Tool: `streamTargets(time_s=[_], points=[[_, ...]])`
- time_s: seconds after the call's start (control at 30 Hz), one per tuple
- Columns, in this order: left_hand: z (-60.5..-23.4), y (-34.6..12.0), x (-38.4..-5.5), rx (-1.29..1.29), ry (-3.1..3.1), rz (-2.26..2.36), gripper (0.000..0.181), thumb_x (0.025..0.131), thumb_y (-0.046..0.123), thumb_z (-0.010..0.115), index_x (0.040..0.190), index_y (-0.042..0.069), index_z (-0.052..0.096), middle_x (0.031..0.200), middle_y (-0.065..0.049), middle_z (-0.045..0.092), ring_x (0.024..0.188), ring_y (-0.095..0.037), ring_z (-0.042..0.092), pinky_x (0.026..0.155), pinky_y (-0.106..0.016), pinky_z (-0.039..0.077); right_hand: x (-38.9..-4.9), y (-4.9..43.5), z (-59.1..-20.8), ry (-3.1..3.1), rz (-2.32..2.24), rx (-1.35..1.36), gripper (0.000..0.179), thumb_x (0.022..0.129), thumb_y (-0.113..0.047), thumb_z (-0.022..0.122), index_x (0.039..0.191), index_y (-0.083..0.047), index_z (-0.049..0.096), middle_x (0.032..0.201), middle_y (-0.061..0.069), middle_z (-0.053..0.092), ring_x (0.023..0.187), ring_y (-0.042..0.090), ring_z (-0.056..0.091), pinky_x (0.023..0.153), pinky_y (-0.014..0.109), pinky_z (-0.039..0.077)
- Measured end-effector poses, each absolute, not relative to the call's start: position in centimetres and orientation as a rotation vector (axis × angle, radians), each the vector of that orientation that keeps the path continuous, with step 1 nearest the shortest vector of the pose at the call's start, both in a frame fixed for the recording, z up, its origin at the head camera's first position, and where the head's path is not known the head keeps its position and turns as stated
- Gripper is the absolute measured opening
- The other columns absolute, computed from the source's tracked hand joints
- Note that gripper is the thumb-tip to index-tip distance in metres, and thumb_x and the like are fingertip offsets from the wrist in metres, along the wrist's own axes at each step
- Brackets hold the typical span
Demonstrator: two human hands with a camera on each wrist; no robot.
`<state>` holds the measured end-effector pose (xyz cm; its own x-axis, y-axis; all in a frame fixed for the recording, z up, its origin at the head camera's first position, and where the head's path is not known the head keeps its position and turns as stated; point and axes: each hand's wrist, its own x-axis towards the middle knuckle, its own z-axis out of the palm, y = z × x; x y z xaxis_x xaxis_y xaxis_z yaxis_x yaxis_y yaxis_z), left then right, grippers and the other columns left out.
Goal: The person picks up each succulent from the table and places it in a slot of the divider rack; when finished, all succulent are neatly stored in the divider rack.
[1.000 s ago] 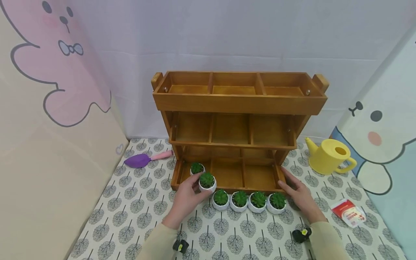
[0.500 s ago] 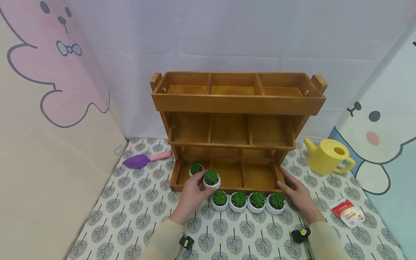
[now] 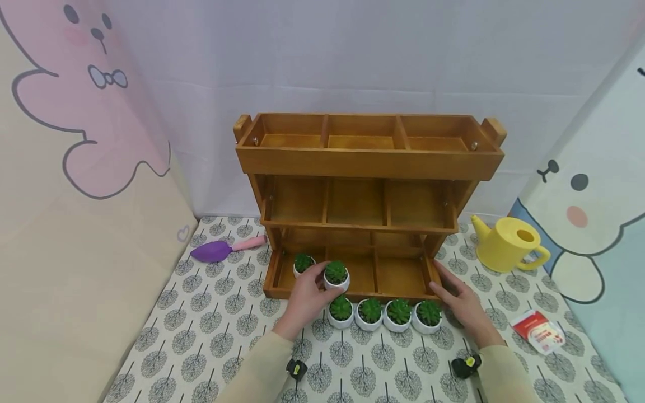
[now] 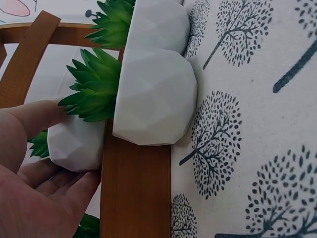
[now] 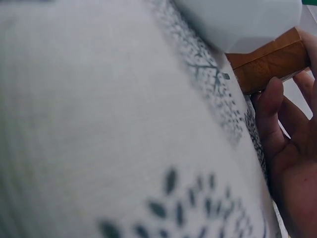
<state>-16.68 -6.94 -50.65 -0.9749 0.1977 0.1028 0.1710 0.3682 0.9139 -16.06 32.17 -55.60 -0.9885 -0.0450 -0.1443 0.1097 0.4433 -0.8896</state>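
Observation:
My left hand [image 3: 308,296] holds a small potted succulent [image 3: 336,275], its white faceted pot between thumb and fingers, above the bottom tier's front edge. In the left wrist view the fingers curl around the held pot [image 4: 77,144]. Another potted succulent [image 3: 303,263] sits in the bottom tier's left compartment, just behind that hand. Several more stand in a row before the wooden shelf [image 3: 373,162], including one potted succulent [image 3: 428,314] at the right end. My right hand [image 3: 466,305] grips the bottom tier's front right corner; the right wrist view shows thumb and fingers around the wood [image 5: 272,59].
A purple trowel [image 3: 214,251] with a pink handle lies left of the shelf. To its right stands a yellow watering can [image 3: 509,243]. A red and white packet [image 3: 539,331] lies at the right on the tree-patterned cloth [image 3: 378,369].
My left hand has carried the potted succulent to the right, from near the left compartment toward the middle one. My right hand has stayed at the shelf's corner.

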Motion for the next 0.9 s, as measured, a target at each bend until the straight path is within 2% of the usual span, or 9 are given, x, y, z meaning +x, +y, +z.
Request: streamTargets(time_s=[0.47,0.63,0.77,0.9], points=[[-50.4,-5.6,-17.6,0.347,2.615,1.619,0.059,0.089,0.019,0.086,0.141,0.005,0.062,0.132,-0.01,0.065,0.123,-0.027,0.063,0.101,-0.041,0.055,-16.0,32.2,-55.6,2.536,-1.574,0.091,0.073,0.103,-0.051,0.061,0.165,-0.04,0.025,0.172,0.004,0.018,0.158,0.04,0.009,0.12,0.07,0.009],[-50.5,-5.2,-18.0,0.362,2.641,1.599,0.058,0.087,0.019,0.087,0.139,0.005,0.063,0.128,-0.01,0.067,0.115,-0.024,0.065,0.096,-0.041,0.057,-16.0,32.1,-55.5,2.527,-1.582,0.09,0.073,0.103,-0.051,0.061,0.166,-0.04,0.025,0.172,0.004,0.018,0.158,0.039,0.009,0.12,0.069,0.009],[-50.7,-4.8,-18.4,0.366,2.664,1.57,0.06,0.086,0.021,0.088,0.138,0.005,0.063,0.121,-0.007,0.067,0.1,-0.019,0.063,0.085,-0.037,0.057,-16.0,32.1,-55.4,2.526,-1.579,0.092,0.073,0.104,-0.051,0.061,0.166,-0.04,0.025,0.172,0.004,0.018,0.158,0.04,0.009,0.12,0.069,0.009],[-50.8,-4.5,-18.7,0.365,2.678,1.519,0.063,0.086,0.022,0.089,0.139,0.003,0.062,0.122,-0.009,0.067,0.099,-0.019,0.062,0.084,-0.036,0.056,-16.0,32.1,-55.5,2.529,-1.583,0.084,0.073,0.104,-0.05,0.062,0.166,-0.039,0.025,0.172,0.004,0.018,0.157,0.04,0.01,0.12,0.069,0.009]])
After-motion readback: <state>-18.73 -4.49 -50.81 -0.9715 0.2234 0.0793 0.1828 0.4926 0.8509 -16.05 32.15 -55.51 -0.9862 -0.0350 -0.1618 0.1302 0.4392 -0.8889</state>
